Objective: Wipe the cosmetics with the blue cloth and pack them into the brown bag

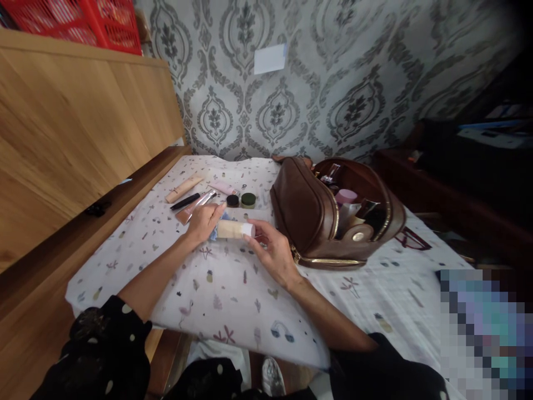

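Note:
Over the patterned cloth, both hands hold a beige cosmetic tube [230,229] with a white cap, lying level. My left hand [205,222] is closed around its left end, with a crumpled blue cloth [215,232] between palm and tube. My right hand [270,249] pinches the white cap [249,230] between thumb and fingers. Just beyond lie a black tube [185,201], a silver-capped tan tube [195,208], a peach tube [183,189] and a pink tube [224,188]. Two small jars, one black-lidded [232,201] and one green-lidded [249,200], stand beside them.
On the right a brown makeup bag [303,203] stands unzipped, with several cosmetics inside, among them a pink-lidded jar [345,196]. A wooden panel [91,111] borders the left side, with a red basket [116,25] on top. Patterned wallpaper rises behind.

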Demonstrator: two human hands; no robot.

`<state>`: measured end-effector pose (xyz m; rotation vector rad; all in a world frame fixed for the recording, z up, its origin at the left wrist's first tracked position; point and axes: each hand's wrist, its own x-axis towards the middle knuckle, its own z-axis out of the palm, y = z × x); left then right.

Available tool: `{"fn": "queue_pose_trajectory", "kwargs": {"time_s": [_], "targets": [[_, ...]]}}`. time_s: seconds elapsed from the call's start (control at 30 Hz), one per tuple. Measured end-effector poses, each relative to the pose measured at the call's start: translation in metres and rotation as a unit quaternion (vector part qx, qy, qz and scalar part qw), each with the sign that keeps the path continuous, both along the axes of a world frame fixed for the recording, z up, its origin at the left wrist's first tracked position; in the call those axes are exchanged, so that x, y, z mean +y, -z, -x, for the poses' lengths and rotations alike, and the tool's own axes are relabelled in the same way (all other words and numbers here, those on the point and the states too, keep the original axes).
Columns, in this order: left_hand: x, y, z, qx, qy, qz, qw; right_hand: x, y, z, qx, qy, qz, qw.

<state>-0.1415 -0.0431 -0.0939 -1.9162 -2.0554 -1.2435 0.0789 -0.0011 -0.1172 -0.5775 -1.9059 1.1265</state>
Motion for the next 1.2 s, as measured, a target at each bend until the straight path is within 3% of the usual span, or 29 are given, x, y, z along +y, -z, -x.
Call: {"fn": "queue_pose_trajectory", "kwargs": {"time_s": [0.23, 0.43, 0.77, 1.03, 1.2], "targets": [[0.0043, 0.0060, 0.0010, -0.122, -0.017, 0.046, 0.991, 0.0011, 0.0000, 0.0016, 0.051, -0.046, 0.020, 0.997], [0.0069, 0.0054, 0.0026, -0.148, -0.012, 0.046, 0.988, 0.0018, -0.0002, 0.0019, 0.061, -0.066, 0.014, 0.996], [0.0057, 0.0056, 0.0024, -0.060, -0.034, -0.028, 0.997, -0.0030, 0.0021, 0.0022, 0.031, -0.046, 0.018, 0.998], [0.0015, 0.0057, -0.0011, 0.028, -0.051, -0.025, 0.998, -0.0052, 0.0006, 0.0017, -0.016, -0.044, 0.026, 0.999], [-0.0003, 0.0015, -0.0042, 0.035, -0.038, -0.030, 0.998, -0.0056, -0.0057, 0.0003, -0.027, -0.024, 0.029, 0.999]]}}
